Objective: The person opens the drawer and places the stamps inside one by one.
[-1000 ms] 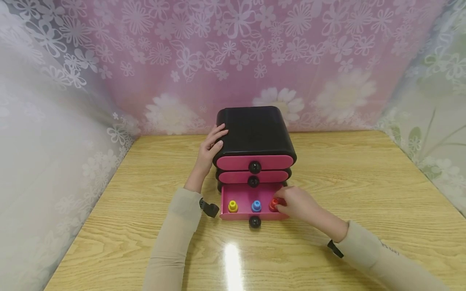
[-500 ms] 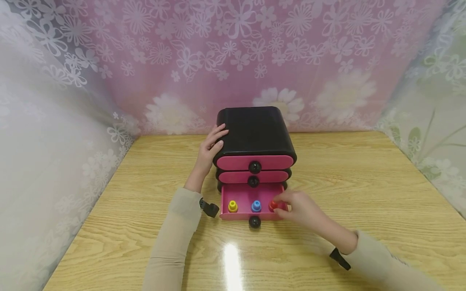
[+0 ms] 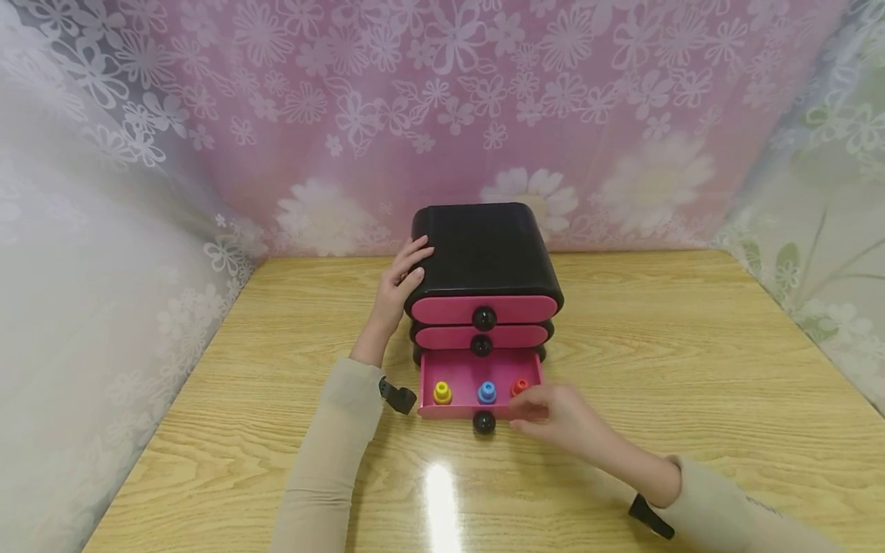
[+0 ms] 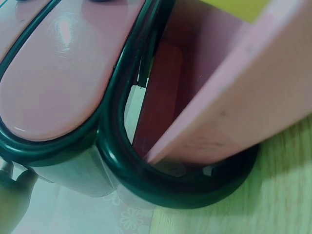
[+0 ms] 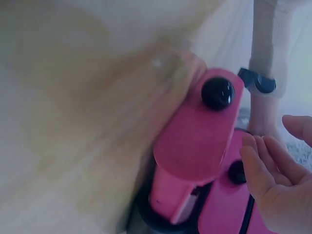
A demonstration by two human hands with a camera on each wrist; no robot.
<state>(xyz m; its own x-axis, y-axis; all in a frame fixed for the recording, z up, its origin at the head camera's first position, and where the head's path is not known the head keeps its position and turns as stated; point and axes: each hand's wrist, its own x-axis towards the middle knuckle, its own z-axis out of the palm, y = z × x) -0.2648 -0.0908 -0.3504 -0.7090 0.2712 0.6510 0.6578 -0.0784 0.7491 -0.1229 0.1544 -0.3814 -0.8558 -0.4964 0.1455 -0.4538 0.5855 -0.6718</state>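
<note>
A black cabinet [image 3: 480, 246] with pink drawers stands mid-table in the head view. Its bottom drawer [image 3: 459, 361] is pulled out. Inside, in a row along the front, sit a small yellow stepped peg [image 3: 442, 393], a blue one [image 3: 487, 392] and a red one [image 3: 520, 385]. My left hand [image 3: 397, 284] rests against the cabinet's upper left side, fingers extended over the edge. Just in front of the red peg, at the drawer's front right corner, is my right hand [image 3: 563, 418], its fingers loosely bent and parted from the thumb. The right wrist view shows nothing in that hand [image 5: 275, 180].
Two upper drawers, the top drawer [image 3: 442, 309] and the middle drawer [image 3: 445, 336], are closed, with round black knobs. A black knob [image 3: 484, 422] sticks out from the open drawer. Flowered curtains [image 3: 449, 115] hang behind and beside the wooden table [image 3: 276, 384].
My right hand has let go of the red peg and drawn back toward me, over the drawer's front right corner. The red peg stays in the drawer. My left hand has not moved.
</note>
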